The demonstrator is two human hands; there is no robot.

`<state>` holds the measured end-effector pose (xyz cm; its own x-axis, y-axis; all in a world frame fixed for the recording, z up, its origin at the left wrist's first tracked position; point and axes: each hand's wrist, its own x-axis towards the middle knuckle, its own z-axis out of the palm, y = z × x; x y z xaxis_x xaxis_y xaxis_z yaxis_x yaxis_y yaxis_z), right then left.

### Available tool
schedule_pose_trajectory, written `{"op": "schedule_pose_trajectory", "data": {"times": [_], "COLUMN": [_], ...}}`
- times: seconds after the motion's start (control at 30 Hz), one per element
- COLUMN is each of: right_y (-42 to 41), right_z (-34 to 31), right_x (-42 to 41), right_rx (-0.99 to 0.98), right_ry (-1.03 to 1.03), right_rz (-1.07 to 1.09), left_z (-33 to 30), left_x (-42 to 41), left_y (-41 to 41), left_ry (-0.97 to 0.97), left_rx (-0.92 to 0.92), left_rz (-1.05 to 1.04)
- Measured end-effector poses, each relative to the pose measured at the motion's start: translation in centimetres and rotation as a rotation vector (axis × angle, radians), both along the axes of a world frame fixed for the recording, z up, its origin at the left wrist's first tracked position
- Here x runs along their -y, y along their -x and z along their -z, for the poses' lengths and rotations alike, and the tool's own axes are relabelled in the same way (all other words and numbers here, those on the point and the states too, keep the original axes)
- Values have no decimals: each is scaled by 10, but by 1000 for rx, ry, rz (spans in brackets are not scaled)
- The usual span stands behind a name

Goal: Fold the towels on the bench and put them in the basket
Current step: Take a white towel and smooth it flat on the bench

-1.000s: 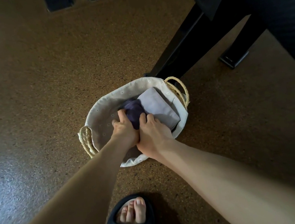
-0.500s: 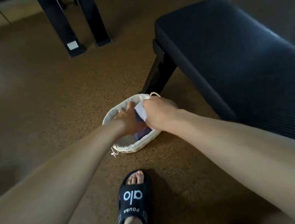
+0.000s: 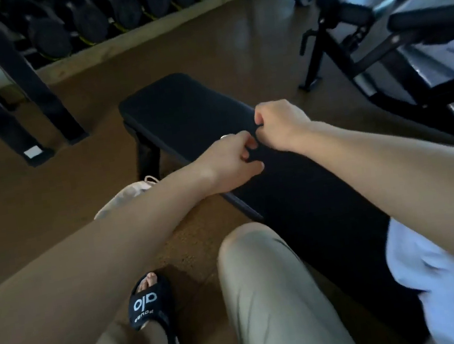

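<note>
Over the black bench (image 3: 182, 111), my left hand (image 3: 230, 165) and my right hand (image 3: 280, 126) sit close together with curled fingers. Both pinch the edge of a dark towel (image 3: 311, 198) that lies along the bench and barely stands out from the padding. The white-lined woven basket (image 3: 124, 196) stands on the floor left of the bench, mostly hidden behind my left forearm. Its contents are out of sight. A pale towel (image 3: 445, 281) lies on the near end of the bench at the lower right.
My knee (image 3: 261, 257) in beige shorts and my foot in a black slide (image 3: 150, 302) are below the hands. A dumbbell rack (image 3: 82, 20) with black uprights (image 3: 19, 93) stands at the back left. Gym machines (image 3: 373, 20) stand at the back right.
Both hands left the basket, where they were pressing folded towels, and rose to the bench. The view lifted from the floor to the bench top and the gym beyond.
</note>
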<state>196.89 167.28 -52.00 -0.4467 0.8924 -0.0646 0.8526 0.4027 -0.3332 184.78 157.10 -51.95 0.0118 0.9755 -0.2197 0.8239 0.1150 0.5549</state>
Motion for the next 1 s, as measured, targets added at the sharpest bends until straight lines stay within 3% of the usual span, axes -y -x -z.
{"op": "schedule_pose_trajectory", "data": {"times": [0.27, 0.4, 0.5, 0.67, 0.83, 1.0], "right_y": [-154, -202, -229, -247, -249, -236], "right_z": [8, 26, 39, 61, 67, 49], "right_x": [15, 35, 49, 61, 62, 51], "right_rx": [203, 322, 321, 169, -202, -573], "right_ry": [287, 224, 157, 253, 197, 258], "right_rz": [192, 227, 310, 327, 378, 465], "left_z": [20, 51, 67, 78, 87, 64], "left_x": [2, 11, 16, 16, 15, -2], "left_y": [-146, -194, -217, -233, -232, -208], "left_ry": [200, 321, 296, 304, 233, 153], "left_rx": [45, 87, 92, 190, 202, 428], "left_rz": [239, 252, 230, 130, 100, -137]}}
